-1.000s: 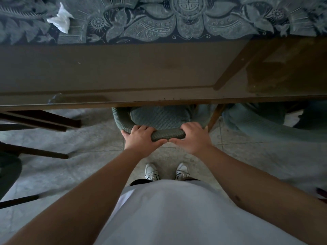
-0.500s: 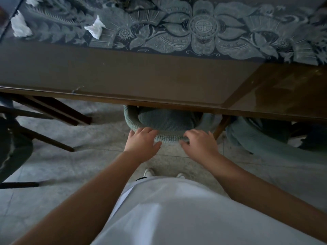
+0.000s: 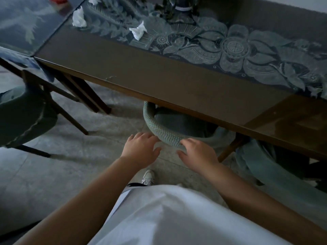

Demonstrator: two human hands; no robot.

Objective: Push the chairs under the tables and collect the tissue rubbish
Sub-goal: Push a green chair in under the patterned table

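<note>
Green chair (image 3: 169,137) tucked mostly under the brown table (image 3: 159,80), only its curved woven backrest showing past the edge. Left hand (image 3: 141,149) just beside the rim, fingers loosely spread, tips near or brushing it. Right hand (image 3: 198,154) likewise open, fingertips (image 3: 185,141) touching the rim, gripping nothing. Two crumpled tissues (image 3: 138,31), (image 3: 78,18) lying well apart from both hands on the patterned tabletop.
</note>
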